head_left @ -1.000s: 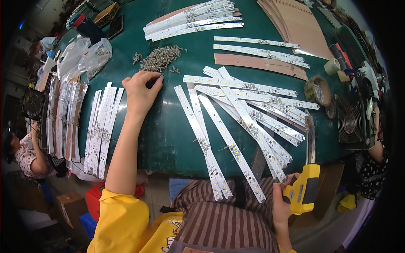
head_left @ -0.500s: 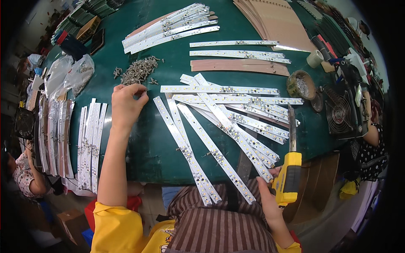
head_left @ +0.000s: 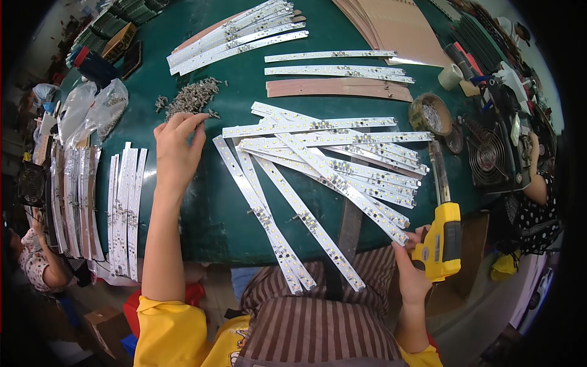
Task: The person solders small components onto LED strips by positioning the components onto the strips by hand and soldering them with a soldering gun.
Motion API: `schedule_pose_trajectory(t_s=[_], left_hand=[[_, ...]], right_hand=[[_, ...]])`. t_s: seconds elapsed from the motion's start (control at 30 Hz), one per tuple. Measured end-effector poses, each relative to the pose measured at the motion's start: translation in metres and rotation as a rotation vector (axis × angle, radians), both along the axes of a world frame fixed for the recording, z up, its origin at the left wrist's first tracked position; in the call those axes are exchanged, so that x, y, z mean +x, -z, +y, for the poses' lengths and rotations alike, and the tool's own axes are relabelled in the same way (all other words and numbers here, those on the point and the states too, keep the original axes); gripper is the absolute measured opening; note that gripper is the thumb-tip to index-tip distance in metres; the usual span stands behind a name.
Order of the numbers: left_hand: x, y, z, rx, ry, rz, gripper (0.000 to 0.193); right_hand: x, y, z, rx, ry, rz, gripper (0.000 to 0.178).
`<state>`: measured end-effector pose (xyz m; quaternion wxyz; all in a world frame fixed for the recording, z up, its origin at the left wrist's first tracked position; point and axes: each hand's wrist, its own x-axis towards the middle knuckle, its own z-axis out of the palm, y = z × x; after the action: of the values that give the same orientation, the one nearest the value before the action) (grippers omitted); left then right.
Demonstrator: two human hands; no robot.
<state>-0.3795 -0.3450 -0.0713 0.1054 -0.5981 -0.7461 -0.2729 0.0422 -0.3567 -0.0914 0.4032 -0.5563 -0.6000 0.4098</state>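
My left hand (head_left: 179, 142) is at the near edge of a pile of small metal parts (head_left: 194, 98), thumb and forefinger tips pressed together; anything between them is too small to make out. In my right hand (head_left: 414, 275) is a yellow and black soldering gun (head_left: 441, 244), its long metal barrel pointing away from me. The thumb and a fingertip of that hand also touch the near end of a white LED strip board (head_left: 342, 186). This board lies across a fanned heap of similar boards (head_left: 379, 165). More LED boards (head_left: 306, 223) overhang the table's near edge.
More LED boards lie in a far stack (head_left: 238, 38) and a left row (head_left: 125, 214). Clear plastic bags (head_left: 110, 107) are at the left. A round container (head_left: 430, 115), a fan (head_left: 487, 153) and a tape roll (head_left: 450, 77) stand right. Other people work at both sides.
My left hand's fingers have straightened from a curled pinch and reach to the pile. My right hand has moved slightly right and away, the soldering gun and the LED board's near end shifting with it.
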Motion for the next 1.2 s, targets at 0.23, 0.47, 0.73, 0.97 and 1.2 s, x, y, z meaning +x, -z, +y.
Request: schedule_pose_trajectory(t_s=[0.23,0.47,0.73,0.97,1.2], left_hand=[[0.000,0.007,0.003,0.031,-0.018,-0.188,0.014],[-0.011,0.015,-0.003,0.083,-0.013,-0.105,0.011],[-0.014,0.018,-0.005,0.099,0.038,0.056,0.014],[-0.010,0.012,-0.008,0.044,0.009,-0.090,0.015],[0.033,-0.010,-0.013,0.183,-0.062,-1.257,0.025]], right_hand=[[0.002,0.005,0.005,0.032,-0.001,0.033,0.050],[-0.001,-0.008,-0.001,0.061,-0.019,-0.131,0.049],[0.000,-0.004,-0.007,0.083,-0.101,-0.102,0.046],[-0.005,-0.003,-0.010,0.173,-0.078,-0.102,0.045],[0.005,0.001,-0.019,0.203,-0.028,-0.192,0.050]])
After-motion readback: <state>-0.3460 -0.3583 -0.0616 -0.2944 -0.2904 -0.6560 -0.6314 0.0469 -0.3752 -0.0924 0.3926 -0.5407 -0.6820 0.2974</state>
